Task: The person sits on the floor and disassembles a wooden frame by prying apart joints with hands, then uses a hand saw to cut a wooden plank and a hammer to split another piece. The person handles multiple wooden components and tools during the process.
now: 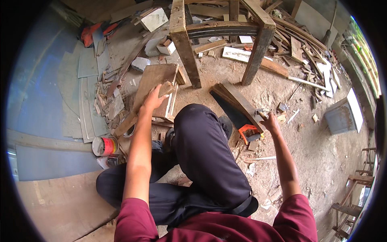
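My left hand [152, 99] grips a short wood block [166, 88] at the edge of a low wooden box [154, 78]. The thumb and fingers lie on either side of the block. To the right, my right hand [271, 122] is closed around the handle of a hammer [262, 111]. Its metal head is by the end of a wooden plank [238, 99]. A handsaw [248, 134] with an orange handle and dark blade lies along that plank, its blade partly beneath it.
A wooden frame with legs [221, 31] stands ahead. Scrap wood [296, 50] is heaped at the far right, near a grey plastic bin [342, 115]. A can with a red label [105, 146] is left of my legs, beside leaning blue-grey sheets [44, 97]. Offcuts litter the dirty floor.
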`<act>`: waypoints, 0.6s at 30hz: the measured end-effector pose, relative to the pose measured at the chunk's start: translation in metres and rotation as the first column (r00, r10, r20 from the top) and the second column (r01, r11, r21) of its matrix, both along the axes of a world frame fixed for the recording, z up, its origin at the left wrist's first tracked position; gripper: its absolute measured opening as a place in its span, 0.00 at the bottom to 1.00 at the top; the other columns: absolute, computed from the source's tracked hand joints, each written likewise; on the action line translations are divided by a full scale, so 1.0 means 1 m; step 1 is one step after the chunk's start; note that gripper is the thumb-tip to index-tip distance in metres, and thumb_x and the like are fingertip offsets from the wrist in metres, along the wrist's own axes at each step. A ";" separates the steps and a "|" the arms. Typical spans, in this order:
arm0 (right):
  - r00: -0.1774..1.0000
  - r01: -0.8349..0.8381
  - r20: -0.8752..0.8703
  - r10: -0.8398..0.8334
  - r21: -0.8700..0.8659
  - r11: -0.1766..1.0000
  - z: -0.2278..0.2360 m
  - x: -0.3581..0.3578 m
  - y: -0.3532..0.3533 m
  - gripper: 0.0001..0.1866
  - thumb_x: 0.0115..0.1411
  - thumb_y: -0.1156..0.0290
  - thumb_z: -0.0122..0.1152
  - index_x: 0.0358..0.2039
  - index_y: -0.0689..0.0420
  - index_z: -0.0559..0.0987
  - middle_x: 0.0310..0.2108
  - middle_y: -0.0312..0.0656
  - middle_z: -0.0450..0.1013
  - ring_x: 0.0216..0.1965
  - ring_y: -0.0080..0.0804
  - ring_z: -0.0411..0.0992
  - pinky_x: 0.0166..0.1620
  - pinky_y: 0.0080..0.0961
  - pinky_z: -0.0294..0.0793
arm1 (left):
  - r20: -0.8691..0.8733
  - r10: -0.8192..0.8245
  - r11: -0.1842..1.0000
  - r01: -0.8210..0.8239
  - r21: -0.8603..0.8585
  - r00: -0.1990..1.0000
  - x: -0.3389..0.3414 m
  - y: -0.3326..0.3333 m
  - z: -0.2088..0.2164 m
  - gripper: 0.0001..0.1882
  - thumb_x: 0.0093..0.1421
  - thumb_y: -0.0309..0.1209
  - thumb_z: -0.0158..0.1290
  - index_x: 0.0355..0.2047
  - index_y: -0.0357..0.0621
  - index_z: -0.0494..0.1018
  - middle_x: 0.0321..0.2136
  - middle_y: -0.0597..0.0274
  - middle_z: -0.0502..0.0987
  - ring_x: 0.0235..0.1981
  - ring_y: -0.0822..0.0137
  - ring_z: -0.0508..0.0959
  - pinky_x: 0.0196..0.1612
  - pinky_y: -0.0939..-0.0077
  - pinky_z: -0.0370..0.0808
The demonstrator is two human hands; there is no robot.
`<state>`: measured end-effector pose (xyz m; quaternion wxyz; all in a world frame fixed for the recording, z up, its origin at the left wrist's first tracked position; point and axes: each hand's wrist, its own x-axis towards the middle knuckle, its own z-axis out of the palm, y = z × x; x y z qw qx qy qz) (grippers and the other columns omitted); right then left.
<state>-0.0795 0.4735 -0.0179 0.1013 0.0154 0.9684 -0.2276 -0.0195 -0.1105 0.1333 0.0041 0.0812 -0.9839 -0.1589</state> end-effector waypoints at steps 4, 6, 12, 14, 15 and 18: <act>0.994 0.088 0.079 -0.075 -0.172 0.981 0.021 0.015 0.033 0.25 0.43 0.55 0.77 0.29 0.62 0.78 0.22 0.42 0.74 0.24 0.33 0.72 0.29 0.32 0.72 | -0.021 0.134 0.991 -0.135 -0.017 0.991 -0.008 0.029 -0.026 0.37 0.57 0.41 0.60 0.63 0.46 0.57 0.60 0.48 0.65 0.61 0.48 0.64 0.61 0.44 0.59; 0.991 0.115 0.087 -0.097 -0.228 0.967 0.026 0.022 0.041 0.22 0.52 0.54 0.72 0.27 0.62 0.77 0.18 0.37 0.71 0.20 0.27 0.69 0.23 0.27 0.67 | -0.026 0.166 0.982 -0.168 -0.088 0.986 -0.011 0.032 -0.035 0.36 0.58 0.43 0.59 0.63 0.49 0.58 0.60 0.52 0.66 0.62 0.51 0.64 0.60 0.40 0.56; 0.942 0.326 0.297 -0.156 -0.700 0.635 0.104 0.074 0.003 0.22 0.66 0.54 0.55 0.34 0.65 0.77 0.20 0.35 0.69 0.18 0.20 0.66 0.21 0.21 0.64 | -0.039 0.108 0.988 -0.112 -0.103 0.993 -0.009 0.016 -0.037 0.34 0.59 0.48 0.56 0.62 0.51 0.60 0.60 0.54 0.66 0.62 0.53 0.63 0.62 0.46 0.56; 0.907 0.417 0.393 -0.151 -0.790 0.449 0.131 0.082 -0.003 0.19 0.67 0.58 0.53 0.42 0.65 0.75 0.22 0.32 0.67 0.18 0.17 0.63 0.20 0.17 0.61 | -0.045 0.077 0.995 -0.079 -0.063 0.996 -0.013 0.011 -0.039 0.35 0.59 0.50 0.55 0.62 0.51 0.61 0.59 0.54 0.67 0.62 0.53 0.64 0.62 0.48 0.58; 0.885 0.463 0.437 -0.158 -0.797 0.387 0.152 0.084 -0.004 0.15 0.67 0.63 0.53 0.45 0.63 0.74 0.21 0.29 0.64 0.18 0.13 0.60 0.20 0.13 0.58 | -0.046 0.063 0.997 -0.065 -0.045 0.997 -0.011 0.008 -0.042 0.35 0.59 0.51 0.55 0.62 0.51 0.61 0.59 0.54 0.68 0.61 0.53 0.65 0.62 0.50 0.58; 0.896 0.443 0.424 -0.129 -0.871 0.214 0.232 0.089 -0.001 0.13 0.66 0.67 0.55 0.46 0.61 0.73 0.24 0.30 0.65 0.16 0.12 0.57 0.17 0.12 0.55 | -0.171 0.055 0.993 -0.072 -0.093 0.984 -0.016 0.015 -0.045 0.36 0.58 0.55 0.54 0.61 0.51 0.62 0.57 0.53 0.69 0.60 0.52 0.67 0.61 0.53 0.61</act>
